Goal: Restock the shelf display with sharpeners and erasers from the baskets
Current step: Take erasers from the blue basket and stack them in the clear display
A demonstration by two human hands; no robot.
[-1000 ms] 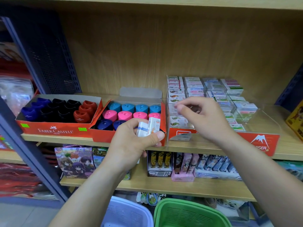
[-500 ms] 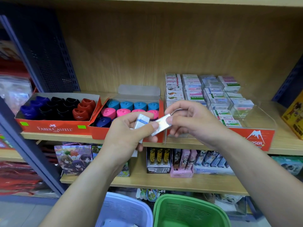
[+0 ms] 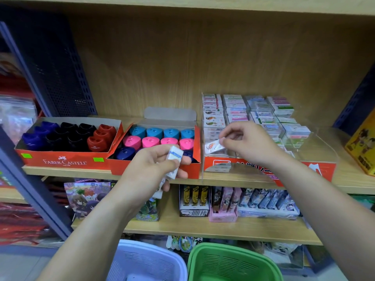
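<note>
My left hand (image 3: pixel 151 168) grips several white erasers (image 3: pixel 174 160) with blue bands in front of the right sharpener box (image 3: pixel 160 142), which holds teal, pink and dark blue sharpeners. My right hand (image 3: pixel 246 144) pinches one wrapped eraser (image 3: pixel 213 146) over the front left column of the clear eraser display (image 3: pixel 316 147) with its red front. Stacks of small boxed erasers (image 3: pixel 236 110) fill the display's back rows. A second Faber-Castell box (image 3: pixel 65 138) on the left holds blue, black and red sharpeners.
Below me stand a lilac basket (image 3: pixel 146 260) and a green basket (image 3: pixel 233 262). The lower shelf (image 3: pixel 203 226) carries card packs and boxes. A dark perforated upright (image 3: pixel 50 63) bounds the shelf on the left, and a yellow box (image 3: pixel 363 147) sits at far right.
My right hand took one eraser from the bunch in my left hand and carried it right and up to the display's front left column. My left hand barely moved.
</note>
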